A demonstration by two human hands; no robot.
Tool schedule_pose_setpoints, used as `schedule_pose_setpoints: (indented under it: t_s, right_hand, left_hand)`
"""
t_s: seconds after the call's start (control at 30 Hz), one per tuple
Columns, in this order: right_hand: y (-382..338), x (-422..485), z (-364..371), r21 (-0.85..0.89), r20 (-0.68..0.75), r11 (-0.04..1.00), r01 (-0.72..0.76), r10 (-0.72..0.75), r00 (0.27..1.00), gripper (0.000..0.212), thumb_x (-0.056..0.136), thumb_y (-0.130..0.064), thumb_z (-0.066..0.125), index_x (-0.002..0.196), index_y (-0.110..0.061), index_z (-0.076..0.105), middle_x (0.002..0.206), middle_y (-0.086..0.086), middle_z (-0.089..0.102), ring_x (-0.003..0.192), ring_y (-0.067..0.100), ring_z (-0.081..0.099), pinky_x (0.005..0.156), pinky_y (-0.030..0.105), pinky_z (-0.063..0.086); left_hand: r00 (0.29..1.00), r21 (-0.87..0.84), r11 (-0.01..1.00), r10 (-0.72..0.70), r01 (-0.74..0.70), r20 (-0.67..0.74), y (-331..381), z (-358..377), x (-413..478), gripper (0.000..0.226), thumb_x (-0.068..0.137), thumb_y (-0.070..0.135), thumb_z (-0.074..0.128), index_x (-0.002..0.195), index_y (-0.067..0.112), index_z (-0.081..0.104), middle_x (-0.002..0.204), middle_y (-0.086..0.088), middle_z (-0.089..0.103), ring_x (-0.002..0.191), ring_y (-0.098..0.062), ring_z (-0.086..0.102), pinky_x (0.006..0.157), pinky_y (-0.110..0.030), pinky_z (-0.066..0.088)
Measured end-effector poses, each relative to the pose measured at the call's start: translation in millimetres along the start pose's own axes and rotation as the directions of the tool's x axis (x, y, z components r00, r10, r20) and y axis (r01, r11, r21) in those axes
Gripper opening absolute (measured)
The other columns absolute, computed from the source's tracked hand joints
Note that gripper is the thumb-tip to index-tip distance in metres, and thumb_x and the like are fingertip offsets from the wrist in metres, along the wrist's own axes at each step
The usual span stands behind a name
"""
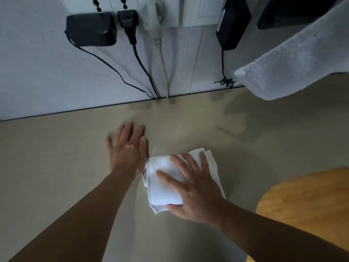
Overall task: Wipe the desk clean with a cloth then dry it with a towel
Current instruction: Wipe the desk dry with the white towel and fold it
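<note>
A folded white cloth lies flat on the beige desk near the middle. My right hand presses down on it with fingers spread over its top. Just left of the cloth, my left hand rests flat on the bare desk with fingers apart, its edge touching the cloth's left corner. A white towel hangs over something at the upper right, its lower corner just above the desk's back edge.
The wall behind the desk carries sockets with a black adapter, a black plug, a white plug and another black adapter; their cables drop behind the desk edge. A wooden chair seat juts in at lower right.
</note>
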State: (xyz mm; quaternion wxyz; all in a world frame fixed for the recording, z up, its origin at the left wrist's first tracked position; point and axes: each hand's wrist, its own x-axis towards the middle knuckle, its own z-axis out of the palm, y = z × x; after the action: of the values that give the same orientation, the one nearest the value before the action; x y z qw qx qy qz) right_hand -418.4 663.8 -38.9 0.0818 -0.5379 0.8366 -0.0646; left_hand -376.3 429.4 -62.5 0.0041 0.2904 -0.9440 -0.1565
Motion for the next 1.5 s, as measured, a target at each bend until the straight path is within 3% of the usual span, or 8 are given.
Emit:
schedule_pose_setpoints:
  t_s: [0.1,0.27,0.53,0.8,1.07,1.17,1.23,1.5]
  right_hand:
    - [15,14,6,0.021,-0.12,0.994,-0.106,0.108,0.987,0.077,0.08,-0.064,0.065,0.15,-0.038,0.048,0.156,0.012,0.044,0.138,0.04,0.046,0.114,0.073,0.023]
    - [95,88,-7,0.035,-0.24,0.893,-0.448,0.443,0.864,0.067,0.081,-0.071,0.063,0.139,-0.037,0.058,0.151,0.004,0.047,0.134,0.034,0.047,0.11,0.069,0.03]
    - [147,120,-9,0.109,-0.282,0.849,-0.518,0.526,0.803,0.06,0.082,-0.068,0.059,0.135,-0.039,0.061,0.145,0.0,0.053,0.131,0.034,0.049,0.111,0.069,0.028]
    - [167,60,-9,0.093,-0.322,0.845,-0.526,0.526,0.787,0.063,0.08,-0.069,0.059,0.133,-0.036,0.061,0.144,0.004,0.053,0.125,0.035,0.052,0.105,0.062,0.037]
    - [285,25,-48,0.235,-0.151,0.356,-0.905,0.933,0.328,0.069,0.081,-0.072,0.054,0.14,-0.037,0.05,0.145,0.007,0.044,0.136,0.037,0.04,0.112,0.066,0.027]
    - [269,40,-42,0.228,-0.136,0.281,-0.932,0.957,0.255,0.069,0.083,-0.07,0.053,0.142,-0.036,0.049,0.148,0.006,0.041,0.139,0.037,0.037,0.112,0.074,0.02]
    - [242,50,-36,0.228,-0.142,0.329,-0.916,0.942,0.303,0.068,0.085,-0.069,0.054,0.143,-0.034,0.05,0.152,0.008,0.038,0.141,0.04,0.035,0.112,0.076,0.019]
    - [105,57,-9,0.126,-0.205,0.753,-0.646,0.657,0.726,0.064,0.084,-0.064,0.06,0.142,-0.038,0.052,0.155,0.006,0.039,0.143,0.036,0.032,0.111,0.079,0.019]
  left_hand:
    - [0.999,0.012,1.0,0.024,-0.024,-0.021,9,-1,3,0.046,0.102,0.041,0.027,0.136,0.03,0.055,0.148,-0.002,0.048,0.143,-0.03,0.038,0.112,-0.064,0.027]
    - [0.998,0.043,0.997,0.065,-0.066,0.018,31,-1,15,0.046,0.103,0.043,0.028,0.141,0.03,0.048,0.154,-0.003,0.039,0.149,-0.03,0.028,0.113,-0.067,0.024]
    - [0.98,0.209,0.977,0.011,-0.054,0.2,79,30,30,0.068,0.099,0.065,0.004,0.161,0.039,-0.008,0.172,0.002,-0.013,0.158,-0.026,-0.015,0.122,-0.065,-0.005]
    - [0.979,0.231,0.971,0.018,-0.065,0.201,79,27,30,0.07,0.098,0.068,0.004,0.161,0.039,-0.006,0.172,0.001,-0.012,0.158,-0.027,-0.016,0.123,-0.065,-0.005]
    - [0.982,0.253,0.965,0.019,-0.067,0.189,79,31,29,0.07,0.098,0.067,0.002,0.161,0.039,-0.008,0.172,0.0,-0.012,0.158,-0.028,-0.016,0.122,-0.067,-0.002]
    - [0.982,0.262,0.962,0.023,-0.072,0.186,80,31,30,0.069,0.098,0.067,0.001,0.161,0.038,-0.009,0.172,-0.001,-0.012,0.158,-0.029,-0.016,0.122,-0.067,-0.002]
    - [0.982,0.267,0.961,0.027,-0.077,0.187,80,31,30,0.069,0.098,0.067,0.001,0.16,0.038,-0.009,0.172,-0.001,-0.012,0.157,-0.03,-0.017,0.122,-0.068,-0.003]
    - [0.982,0.25,0.963,0.052,-0.098,0.183,78,28,29,0.066,0.102,0.061,0.004,0.162,0.035,-0.006,0.172,-0.002,-0.009,0.158,-0.03,-0.012,0.122,-0.068,0.0]
